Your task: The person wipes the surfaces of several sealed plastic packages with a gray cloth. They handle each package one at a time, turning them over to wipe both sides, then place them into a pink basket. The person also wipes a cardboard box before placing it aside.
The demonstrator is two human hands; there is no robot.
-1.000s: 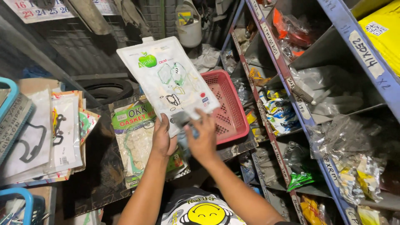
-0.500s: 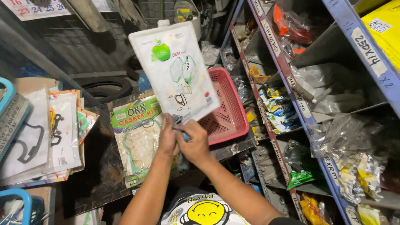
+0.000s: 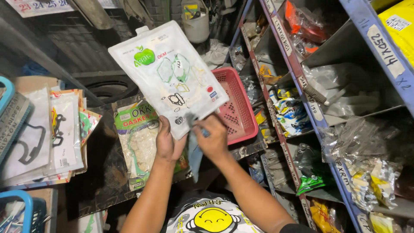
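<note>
At the far left edge of the table lies a fanned stack of flat gasket packets (image 3: 51,129), with a blue basket (image 3: 19,209) at the near left corner. Nearer the middle, a green-labelled gasket packet (image 3: 140,142) lies flat on the dark table (image 3: 103,172). Above it the left hand (image 3: 166,142) grips the lower edge of a white gasket packet with a green apple mark (image 3: 168,77), thumb over the front and fingers clamped behind it; the packet is held up, tilted, clear of the table. Just beside it the right hand (image 3: 213,138) pinches the same lower edge, its fingers closed on the packet and on what looks like a blue-grey cloth (image 3: 194,155) hanging below, though the view there is poor. Behind the hands a red plastic basket (image 3: 235,108) sits at the table's right edge. Further right, blue metal shelves (image 3: 310,108) hold bagged parts, among them clear plastic bags (image 3: 362,155)
</note>
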